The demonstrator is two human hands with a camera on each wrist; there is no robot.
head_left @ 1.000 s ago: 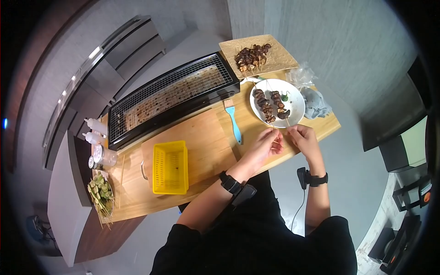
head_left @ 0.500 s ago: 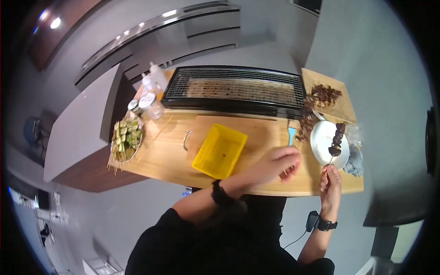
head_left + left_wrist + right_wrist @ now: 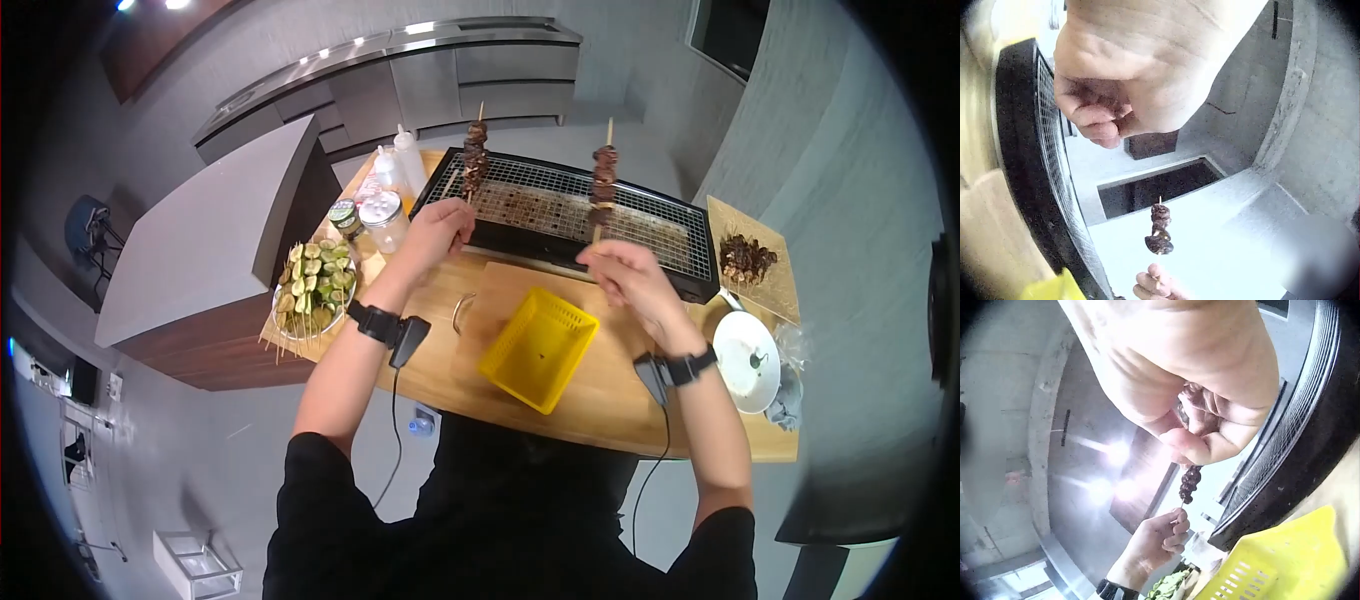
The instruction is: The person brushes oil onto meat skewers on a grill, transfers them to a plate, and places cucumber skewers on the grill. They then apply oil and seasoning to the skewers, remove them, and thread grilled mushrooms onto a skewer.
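Note:
My left hand [image 3: 440,235] pinches the bare lower end of a skewer [image 3: 475,160] threaded with dark brown chunks. It is held upright over the left part of the black grill [image 3: 560,246]. Farther right, my right hand [image 3: 630,280] grips a similar skewer [image 3: 603,185] by its stick, also upright, in front of the wire mesh. In the left wrist view the right hand's skewer [image 3: 1160,232] shows beyond my left hand [image 3: 1129,75]. The right wrist view shows the left hand's skewer [image 3: 1190,484] past my curled right fingers.
A yellow basket [image 3: 540,350] sits on a wooden board. Left are a plate of green vegetable skewers [image 3: 315,285], jars [image 3: 382,222] and squeeze bottles [image 3: 408,158]. Right are a white plate [image 3: 735,375], a grey cloth [image 3: 787,398] and a tray [image 3: 775,290] with dark skewers.
The two dark skewers have left the white plate, one in each hand. Both hands have moved left and forward to the grill, and the head view has turned left.

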